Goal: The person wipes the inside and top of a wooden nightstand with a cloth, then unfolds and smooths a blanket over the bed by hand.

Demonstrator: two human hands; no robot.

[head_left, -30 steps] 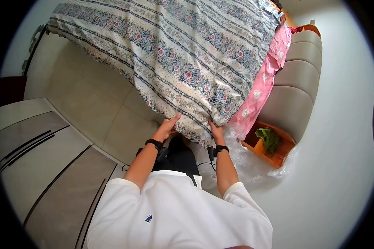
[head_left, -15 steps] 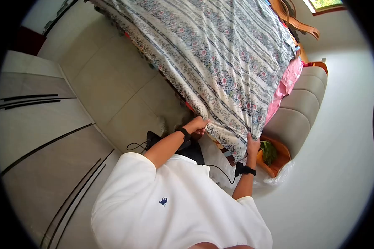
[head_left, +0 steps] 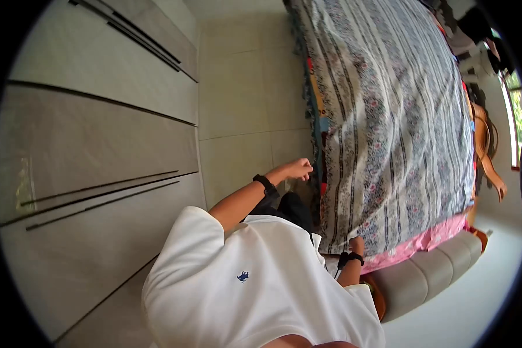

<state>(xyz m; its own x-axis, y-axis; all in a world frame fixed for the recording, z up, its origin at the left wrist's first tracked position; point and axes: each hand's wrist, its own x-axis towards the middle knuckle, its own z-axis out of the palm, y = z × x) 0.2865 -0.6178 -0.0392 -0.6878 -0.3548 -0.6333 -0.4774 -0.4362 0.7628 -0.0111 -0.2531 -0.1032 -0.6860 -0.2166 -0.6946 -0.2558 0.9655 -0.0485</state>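
Observation:
A striped floral sheet lies over the bed, wrinkled, its near edge straight beside me. My left hand is off the sheet, above the floor just left of the bed's side, with its fingers curled and nothing seen in them. At the near corner by the headboard, my right hand is closed on the sheet's edge; its fingertips are partly hidden. Pink cloth shows between the sheet and the headboard.
The grey padded headboard stands at lower right. Grey cabinets with black handles line the left side, beyond a strip of tiled floor. A curved wooden piece is past the bed's far side, near a window.
The view has turned. My left hand has let go of the sheet and moved off its edge. The sheet's near side, earlier lifted and bunched between my hands, now lies flatter on the bed.

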